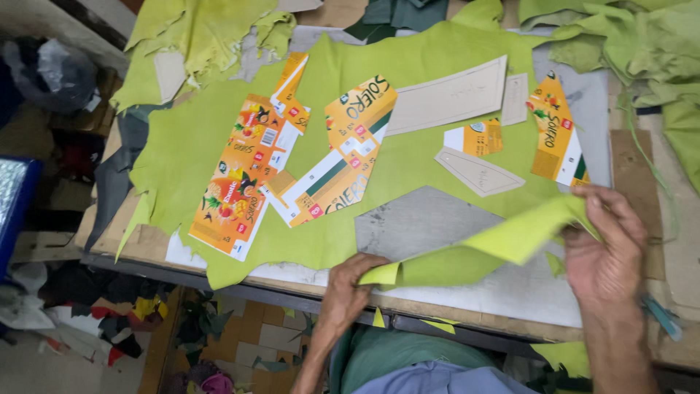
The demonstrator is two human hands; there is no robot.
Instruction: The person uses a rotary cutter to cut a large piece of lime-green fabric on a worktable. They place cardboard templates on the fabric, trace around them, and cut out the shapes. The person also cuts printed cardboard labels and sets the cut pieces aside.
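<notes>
A large lime-green leather hide (219, 124) lies spread over the worktable (430, 219). On it rest several orange printed cardboard patterns (248, 175) and plain beige cardboard patterns (448, 95). My left hand (348, 284) pinches the near end of a long cut strip of green leather (481, 248) at the table's front edge. My right hand (605, 248) grips the strip's far end, lifting it off the table.
More green hides (642, 44) are piled at the back right and back left. A dark grey leather piece (117, 175) hangs off the left edge. Coloured scraps (117, 321) litter the floor below. A blue-handled tool (663, 317) lies near my right wrist.
</notes>
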